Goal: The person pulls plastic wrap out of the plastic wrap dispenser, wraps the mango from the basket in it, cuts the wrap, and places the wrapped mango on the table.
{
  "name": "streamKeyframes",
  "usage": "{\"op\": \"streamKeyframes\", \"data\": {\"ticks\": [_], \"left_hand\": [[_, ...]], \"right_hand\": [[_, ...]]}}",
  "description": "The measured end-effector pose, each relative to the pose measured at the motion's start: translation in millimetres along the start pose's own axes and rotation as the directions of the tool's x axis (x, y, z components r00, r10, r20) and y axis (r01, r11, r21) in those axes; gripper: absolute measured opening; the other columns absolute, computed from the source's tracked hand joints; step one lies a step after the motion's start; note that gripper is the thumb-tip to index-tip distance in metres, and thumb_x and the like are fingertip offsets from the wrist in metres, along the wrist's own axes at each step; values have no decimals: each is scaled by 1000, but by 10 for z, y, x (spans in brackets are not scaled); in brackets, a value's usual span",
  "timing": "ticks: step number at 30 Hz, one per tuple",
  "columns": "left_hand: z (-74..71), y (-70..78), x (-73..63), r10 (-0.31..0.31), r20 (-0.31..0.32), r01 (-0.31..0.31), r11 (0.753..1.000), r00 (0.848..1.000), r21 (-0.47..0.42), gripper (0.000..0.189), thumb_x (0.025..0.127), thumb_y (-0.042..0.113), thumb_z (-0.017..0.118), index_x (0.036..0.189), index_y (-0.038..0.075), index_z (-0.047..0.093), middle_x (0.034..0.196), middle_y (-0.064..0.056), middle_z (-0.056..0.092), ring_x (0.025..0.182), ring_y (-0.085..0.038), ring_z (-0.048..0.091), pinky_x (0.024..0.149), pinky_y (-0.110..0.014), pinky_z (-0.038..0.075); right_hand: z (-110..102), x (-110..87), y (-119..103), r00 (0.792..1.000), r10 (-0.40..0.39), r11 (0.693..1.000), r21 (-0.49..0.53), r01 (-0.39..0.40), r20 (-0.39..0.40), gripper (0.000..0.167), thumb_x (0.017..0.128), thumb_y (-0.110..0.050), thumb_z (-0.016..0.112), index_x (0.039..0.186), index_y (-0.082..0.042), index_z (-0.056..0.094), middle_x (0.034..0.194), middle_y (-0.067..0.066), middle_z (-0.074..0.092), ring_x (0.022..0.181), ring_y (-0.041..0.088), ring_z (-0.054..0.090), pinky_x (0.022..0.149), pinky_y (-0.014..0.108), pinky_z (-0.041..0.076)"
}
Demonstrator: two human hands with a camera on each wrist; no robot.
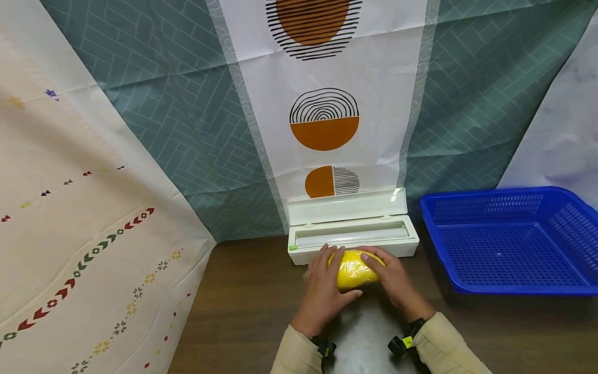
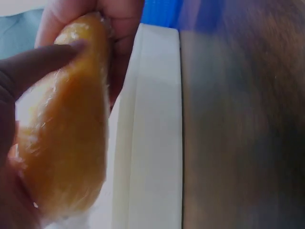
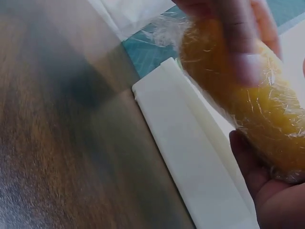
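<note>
Both hands hold a yellow, oblong fruit, shaped like a mango [image 1: 356, 270], in front of a white cling film dispenser. Clear film clings around it, creased and shiny; in the right wrist view a loose flap of film [image 3: 164, 29] sticks out from its far end. My left hand [image 1: 322, 291] grips the left end, its fingers over the far side. At the other end my right hand [image 1: 394, 278] has its thumb on the top and fingers behind. The left wrist view has the left thumb [image 2: 33, 67] lying across the wrapped surface.
The white dispenser [image 1: 355, 244] stands against the patterned backdrop, its lid [image 1: 348, 208] raised and a film roll [image 1: 350, 237] inside. A blue plastic basket [image 1: 472, 287] sits to the right on the brown wooden table [image 1: 243, 306]. Patterned cloth [image 1: 117, 182] hangs on the left.
</note>
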State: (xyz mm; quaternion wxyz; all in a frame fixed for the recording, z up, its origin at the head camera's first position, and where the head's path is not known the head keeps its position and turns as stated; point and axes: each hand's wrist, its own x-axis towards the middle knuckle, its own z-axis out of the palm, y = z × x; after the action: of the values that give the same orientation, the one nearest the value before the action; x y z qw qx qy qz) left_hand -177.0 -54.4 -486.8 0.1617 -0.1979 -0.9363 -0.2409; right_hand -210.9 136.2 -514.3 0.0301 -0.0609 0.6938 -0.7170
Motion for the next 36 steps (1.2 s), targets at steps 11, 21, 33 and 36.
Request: {"op": "streamKeyframes", "data": {"ticks": [11, 21, 33, 36], "left_hand": [[86, -19, 26, -54, -194, 24, 988, 980, -155, 44, 104, 43, 52, 135, 13, 57, 137, -6, 58, 129, -25, 54, 105, -50, 47], [27, -95, 1, -156, -180, 97, 950, 971, -298, 46, 106, 38, 50, 142, 10, 54, 138, -5, 58, 119, -21, 58, 102, -47, 49], [59, -117, -20, -181, -274, 79, 935, 944, -345, 61, 95, 42, 67, 144, 11, 47, 130, -2, 61, 107, -16, 58, 91, -35, 52], [72, -149, -21, -137, -342, 24, 949, 930, -315, 46, 99, 34, 62, 138, 12, 53, 125, -1, 63, 103, -15, 59, 88, -33, 53]], "right_hand": [[66, -56, -43, 999, -10, 1000, 8, 11, -31, 41, 102, -29, 60, 134, -3, 62, 119, 2, 63, 91, 14, 63, 76, 25, 56], [101, -62, -87, 999, -14, 999, 37, 16, -51, 42, 102, -32, 60, 134, -5, 63, 125, 2, 64, 95, 16, 63, 79, 24, 56], [134, -93, -163, 998, 6, 994, 110, 0, -56, 43, 103, -29, 58, 135, -1, 60, 122, -5, 65, 97, 14, 62, 80, 24, 56], [152, -105, -185, 998, 18, 991, 136, -10, -52, 44, 103, -28, 58, 135, 1, 59, 118, -3, 66, 94, 14, 62, 78, 25, 56]]}}
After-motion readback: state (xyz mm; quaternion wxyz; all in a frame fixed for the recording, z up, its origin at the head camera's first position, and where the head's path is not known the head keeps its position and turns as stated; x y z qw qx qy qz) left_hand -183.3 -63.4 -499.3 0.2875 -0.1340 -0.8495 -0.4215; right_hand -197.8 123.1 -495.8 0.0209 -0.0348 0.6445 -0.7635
